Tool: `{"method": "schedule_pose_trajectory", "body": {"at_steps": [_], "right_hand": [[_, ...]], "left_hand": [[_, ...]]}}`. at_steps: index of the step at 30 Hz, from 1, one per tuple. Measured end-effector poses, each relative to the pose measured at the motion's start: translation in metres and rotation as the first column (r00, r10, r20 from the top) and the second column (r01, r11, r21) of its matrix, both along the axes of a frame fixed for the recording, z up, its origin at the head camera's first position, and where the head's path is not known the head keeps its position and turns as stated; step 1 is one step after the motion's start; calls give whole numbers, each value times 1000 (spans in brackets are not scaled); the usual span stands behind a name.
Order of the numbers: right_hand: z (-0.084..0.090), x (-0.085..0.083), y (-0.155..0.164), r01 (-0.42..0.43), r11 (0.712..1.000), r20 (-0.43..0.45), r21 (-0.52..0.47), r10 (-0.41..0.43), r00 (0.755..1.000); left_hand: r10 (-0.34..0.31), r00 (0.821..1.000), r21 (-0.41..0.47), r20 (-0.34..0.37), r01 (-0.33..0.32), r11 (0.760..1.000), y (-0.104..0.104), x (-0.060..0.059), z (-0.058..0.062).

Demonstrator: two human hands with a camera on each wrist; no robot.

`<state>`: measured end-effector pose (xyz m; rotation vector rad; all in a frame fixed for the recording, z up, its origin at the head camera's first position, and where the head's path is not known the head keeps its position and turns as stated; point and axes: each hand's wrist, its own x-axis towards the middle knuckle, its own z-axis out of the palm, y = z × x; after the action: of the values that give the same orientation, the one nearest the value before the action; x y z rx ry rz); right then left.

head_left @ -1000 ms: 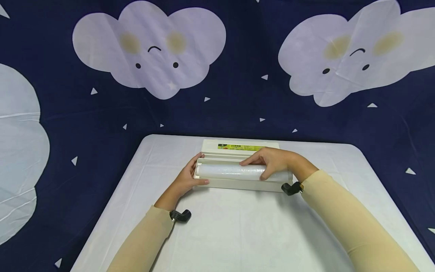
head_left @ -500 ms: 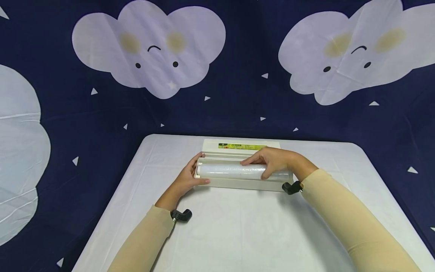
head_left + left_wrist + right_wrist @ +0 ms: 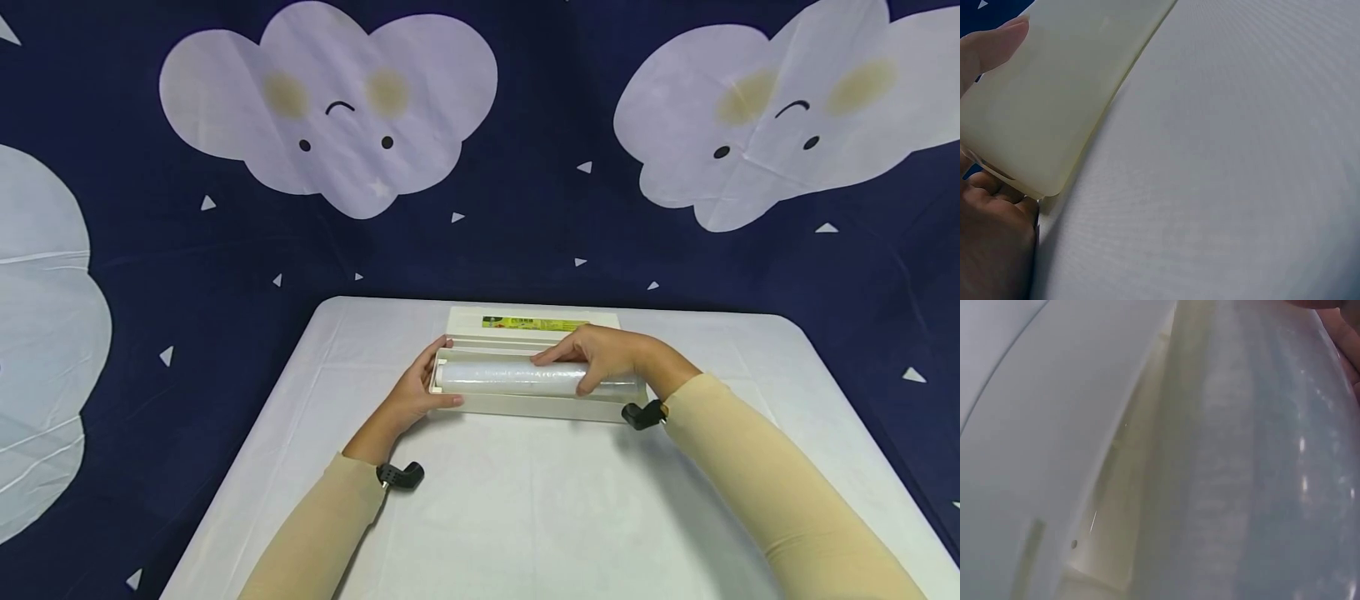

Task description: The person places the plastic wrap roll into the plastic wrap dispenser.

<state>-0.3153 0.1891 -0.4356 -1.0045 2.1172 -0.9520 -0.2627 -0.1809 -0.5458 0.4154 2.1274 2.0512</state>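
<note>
A long off-white plastic wrap dispenser box [image 3: 540, 407] lies with its lid [image 3: 467, 320] tipped back, a yellow-green label on the lid. Inside it sits a shiny roll of plastic wrap [image 3: 487, 377]. My left hand [image 3: 408, 393] grips the box's left end, thumb along the front wall and fingers behind. In the left wrist view, the thumb [image 3: 997, 47] presses on the box's pale wall [image 3: 1054, 94]. My right hand [image 3: 609, 354] holds the roll from above near its right part, thumb in front and fingers behind. The right wrist view shows the roll [image 3: 1272, 475] close up beside the box wall [image 3: 1041, 444].
The box lies toward the back of a table with a white cover [image 3: 525, 508]. Behind the table hangs a dark blue cloth [image 3: 525, 250] with printed clouds [image 3: 330, 75] and small white triangles. A small black camera sits on each wrist.
</note>
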Motion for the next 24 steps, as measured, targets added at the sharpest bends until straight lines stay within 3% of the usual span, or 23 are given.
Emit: {"method": "schedule_pose_trajectory", "body": {"at_steps": [24], "right_hand": [[-13, -7, 1, -15, 1000, -32, -17, 15, 999]], "left_hand": [[-24, 1000, 35, -1, 24, 999, -1, -2, -3]]}}
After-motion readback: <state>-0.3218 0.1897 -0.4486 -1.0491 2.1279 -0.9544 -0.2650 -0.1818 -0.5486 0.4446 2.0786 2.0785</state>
